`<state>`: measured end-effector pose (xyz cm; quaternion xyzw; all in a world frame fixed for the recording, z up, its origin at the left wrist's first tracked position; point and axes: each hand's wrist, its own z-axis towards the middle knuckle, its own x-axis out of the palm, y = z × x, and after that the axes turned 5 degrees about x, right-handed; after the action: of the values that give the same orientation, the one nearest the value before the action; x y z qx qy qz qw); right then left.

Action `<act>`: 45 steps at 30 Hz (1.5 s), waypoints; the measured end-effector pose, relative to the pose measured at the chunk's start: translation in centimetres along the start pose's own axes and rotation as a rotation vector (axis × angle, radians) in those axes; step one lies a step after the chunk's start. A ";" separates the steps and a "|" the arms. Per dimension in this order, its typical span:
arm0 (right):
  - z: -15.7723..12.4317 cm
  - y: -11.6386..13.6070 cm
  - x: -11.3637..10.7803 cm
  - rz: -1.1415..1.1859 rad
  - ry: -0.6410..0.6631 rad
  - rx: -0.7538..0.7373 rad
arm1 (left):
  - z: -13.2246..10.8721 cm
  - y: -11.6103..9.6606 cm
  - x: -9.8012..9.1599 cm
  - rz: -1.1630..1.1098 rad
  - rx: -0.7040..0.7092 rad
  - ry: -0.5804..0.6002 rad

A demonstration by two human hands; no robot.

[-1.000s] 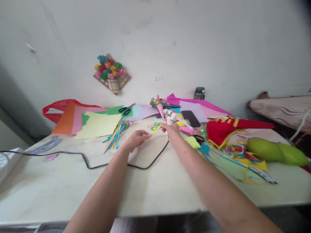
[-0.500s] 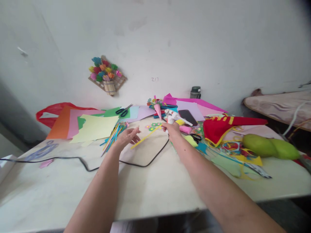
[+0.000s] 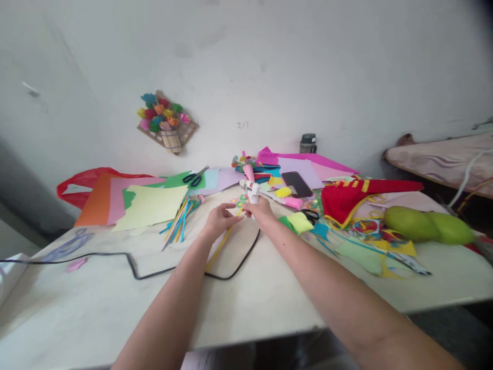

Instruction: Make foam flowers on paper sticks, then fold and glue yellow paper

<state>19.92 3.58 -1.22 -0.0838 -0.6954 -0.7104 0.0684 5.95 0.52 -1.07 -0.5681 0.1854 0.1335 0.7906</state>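
My right hand (image 3: 260,209) is closed round a white glue gun (image 3: 251,190), whose black cord (image 3: 231,267) loops over the table. My left hand (image 3: 219,220) pinches the upper end of a thin yellow stick (image 3: 219,247) that slants down toward me. The two hands nearly touch at the table's middle. Just behind them lie small paper flowers (image 3: 239,199) and a pink paper cone (image 3: 248,172).
Coloured paper sheets (image 3: 152,201) and scissors (image 3: 194,177) lie at back left, with a bundle of coloured sticks (image 3: 179,218). A phone (image 3: 296,183), red cloth (image 3: 358,198), paper scraps and a green gourd-like thing (image 3: 427,226) crowd the right. A red bag (image 3: 82,180) sits far left.
My left hand opened and lifted, then came back and pinched the yellow stick. My right hand with the glue gun moved left toward it. The stick now slants toward me.
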 end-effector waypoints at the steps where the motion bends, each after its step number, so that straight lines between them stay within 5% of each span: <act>1: -0.1 0.0 0.0 -0.003 -0.007 0.007 | 0.1 0.1 0.2 0.104 0.044 -0.061; 5: -0.1 0.0 0.0 0.008 -0.004 0.020 | 0.4 0.2 0.7 0.357 0.115 -0.170; 10: 0.3 -0.3 -0.3 0.082 0.012 -0.023 | -0.1 -0.8 0.8 0.046 -0.034 -0.093; 15: 0.8 -0.5 -0.5 0.139 -0.022 0.015 | -0.6 -0.9 0.1 -0.258 -0.019 -0.005; 23: 0.4 -0.3 -0.4 0.174 0.025 0.009 | -0.4 0.2 -0.3 -0.397 -0.045 0.072; 45: 0.4 -0.5 0.0 -0.048 0.045 -0.010 | -0.5 0.1 0.1 -0.301 -0.176 0.041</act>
<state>19.84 3.97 -1.66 -0.0515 -0.6921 -0.7169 0.0662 5.93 0.11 -1.34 -0.6591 0.1018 0.0179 0.7449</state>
